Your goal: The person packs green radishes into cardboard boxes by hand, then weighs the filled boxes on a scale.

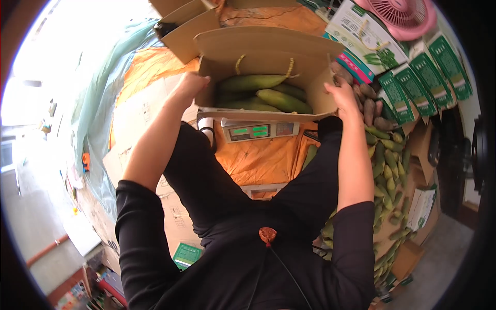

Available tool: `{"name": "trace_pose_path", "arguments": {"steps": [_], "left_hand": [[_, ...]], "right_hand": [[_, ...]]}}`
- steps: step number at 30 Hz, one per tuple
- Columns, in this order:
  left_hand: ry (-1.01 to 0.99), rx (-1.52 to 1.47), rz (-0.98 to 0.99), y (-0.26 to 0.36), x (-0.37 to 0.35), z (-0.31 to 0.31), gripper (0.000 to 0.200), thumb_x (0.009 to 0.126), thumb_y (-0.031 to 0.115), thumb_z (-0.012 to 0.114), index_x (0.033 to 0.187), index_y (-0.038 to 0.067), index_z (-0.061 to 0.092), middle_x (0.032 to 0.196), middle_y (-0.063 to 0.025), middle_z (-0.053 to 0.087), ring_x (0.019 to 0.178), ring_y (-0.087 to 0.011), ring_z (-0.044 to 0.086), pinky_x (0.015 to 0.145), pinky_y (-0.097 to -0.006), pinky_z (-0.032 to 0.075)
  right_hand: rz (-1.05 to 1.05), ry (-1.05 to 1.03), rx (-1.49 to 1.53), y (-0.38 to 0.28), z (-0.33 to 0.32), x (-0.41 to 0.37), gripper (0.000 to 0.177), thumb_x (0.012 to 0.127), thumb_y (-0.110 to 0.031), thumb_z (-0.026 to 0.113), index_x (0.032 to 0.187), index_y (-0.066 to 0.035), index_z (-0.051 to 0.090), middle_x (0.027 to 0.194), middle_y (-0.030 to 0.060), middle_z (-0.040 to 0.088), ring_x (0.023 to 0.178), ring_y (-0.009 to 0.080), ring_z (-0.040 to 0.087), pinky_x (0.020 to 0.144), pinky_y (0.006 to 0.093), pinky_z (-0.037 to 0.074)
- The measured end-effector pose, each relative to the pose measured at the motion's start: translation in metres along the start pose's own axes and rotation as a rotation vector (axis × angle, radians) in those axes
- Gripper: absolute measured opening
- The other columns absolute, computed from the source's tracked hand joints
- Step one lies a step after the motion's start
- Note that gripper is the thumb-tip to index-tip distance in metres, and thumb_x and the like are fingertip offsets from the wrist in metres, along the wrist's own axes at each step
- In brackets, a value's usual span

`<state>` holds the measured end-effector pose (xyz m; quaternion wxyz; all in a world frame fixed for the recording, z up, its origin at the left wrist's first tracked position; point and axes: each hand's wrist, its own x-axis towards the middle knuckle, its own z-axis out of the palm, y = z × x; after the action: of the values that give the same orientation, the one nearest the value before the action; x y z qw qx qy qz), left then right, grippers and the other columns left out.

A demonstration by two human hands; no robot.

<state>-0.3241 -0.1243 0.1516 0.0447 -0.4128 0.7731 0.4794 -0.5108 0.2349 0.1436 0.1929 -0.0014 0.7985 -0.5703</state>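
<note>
An open cardboard box sits on a digital scale in front of me, its green display lit. Inside lie several long, tapered green pieces of produce that look like ears of corn in the husk. Two yellow cord handles hang on the box's far inner wall. My left hand is closed on the box's left edge, fingers curled at the rim. At the right edge, my right hand grips the side wall, thumb toward the inside.
Green produce is heaped along my right, with reddish-brown tubers beyond. Green printed cartons, a white printed box and a pink fan stand at the far right. Another open carton stands behind left. Orange sheeting covers the ground.
</note>
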Motion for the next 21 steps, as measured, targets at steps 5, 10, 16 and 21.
{"name": "trace_pose_path", "arguments": {"steps": [5, 10, 16, 21], "left_hand": [[0.131, -0.181, 0.026, 0.004, 0.007, -0.018, 0.026, 0.079, 0.024, 0.07, 0.072, 0.0, 0.063, 0.07, -0.008, 0.06, 0.064, -0.02, 0.053, 0.06, -0.0382, 0.044], [0.169, -0.285, 0.017, -0.005, -0.009, -0.07, 0.033, 0.079, 0.033, 0.071, 0.066, 0.004, 0.061, 0.067, -0.0048, 0.055, 0.061, -0.0162, 0.045, 0.058, -0.033, 0.038], [0.326, -0.501, 0.024, -0.079, -0.046, -0.163, 0.035, 0.078, 0.047, 0.07, 0.072, 0.012, 0.063, 0.07, 0.0011, 0.055, 0.064, -0.0126, 0.04, 0.06, -0.0297, 0.034], [0.507, -0.609, -0.046, -0.165, -0.116, -0.236, 0.033, 0.081, 0.044, 0.07, 0.082, 0.012, 0.062, 0.077, 0.0016, 0.057, 0.074, -0.0075, 0.049, 0.065, -0.0243, 0.036]], "right_hand": [[-0.12, -0.148, 0.186, -0.004, -0.007, 0.01, 0.045, 0.083, -0.011, 0.067, 0.123, 0.002, 0.053, 0.097, 0.0067, 0.063, 0.082, 0.0142, 0.058, 0.076, 0.0292, 0.047], [-0.216, -0.295, 0.121, -0.067, 0.021, -0.006, 0.055, 0.084, -0.015, 0.067, 0.132, 0.002, 0.045, 0.11, 0.0081, 0.06, 0.094, 0.014, 0.057, 0.082, 0.0288, 0.046], [-0.233, -0.46, 0.095, -0.143, 0.111, -0.041, 0.064, 0.083, -0.02, 0.068, 0.136, 0.001, 0.039, 0.114, 0.0094, 0.058, 0.101, 0.0158, 0.056, 0.088, 0.0306, 0.044], [-0.164, -0.68, 0.0, -0.155, 0.203, -0.085, 0.067, 0.083, -0.025, 0.069, 0.139, -0.007, 0.037, 0.116, 0.009, 0.058, 0.101, 0.0162, 0.057, 0.083, 0.0318, 0.044]]}}
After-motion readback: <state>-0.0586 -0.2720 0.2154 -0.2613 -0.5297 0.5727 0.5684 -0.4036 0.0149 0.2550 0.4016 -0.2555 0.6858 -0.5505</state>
